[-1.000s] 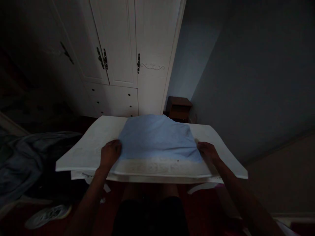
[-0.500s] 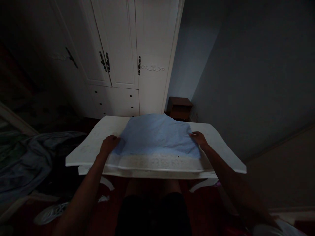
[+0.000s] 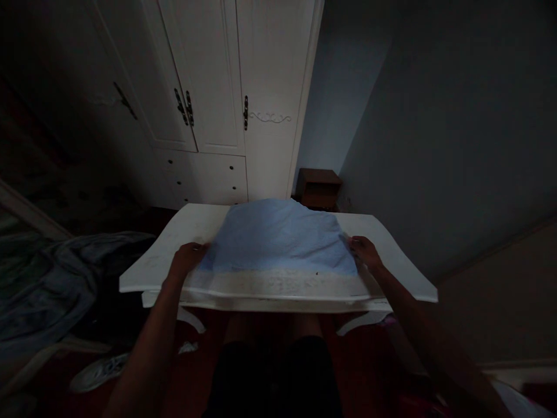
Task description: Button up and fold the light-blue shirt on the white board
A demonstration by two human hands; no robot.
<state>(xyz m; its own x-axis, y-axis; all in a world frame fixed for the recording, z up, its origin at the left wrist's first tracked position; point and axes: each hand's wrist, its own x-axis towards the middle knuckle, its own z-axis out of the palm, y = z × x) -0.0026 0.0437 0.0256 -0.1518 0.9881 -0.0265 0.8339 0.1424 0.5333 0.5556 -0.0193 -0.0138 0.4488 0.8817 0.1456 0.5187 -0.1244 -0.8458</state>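
Note:
A light blue cloth (image 3: 278, 235) lies spread over the middle of a white table (image 3: 391, 261), with wrinkles across its right half. At the cloth's left edge, my left hand (image 3: 187, 258) is closed, fingertips on the fabric. On the opposite side my right hand (image 3: 366, 253) pinches the right edge between thumb and fingers. The cloth's near edge lies a little back from the table's front, and its far edge reaches the back of the tabletop. The room is dim, so finger detail is poor.
Behind the table stands a white wardrobe (image 3: 270, 75) with dark handles. A brown nightstand (image 3: 319, 177) sits in the corner by the grey wall. Rumpled clothing (image 3: 65, 284) is heaped at the left. A shoe (image 3: 98, 371) rests on the red floor near the table's curved leg (image 3: 191, 318).
Both hands have moved slightly outward, left hand to the left and right hand to the right. The cloth's right edge has shifted a little rightward and looks more drawn out.

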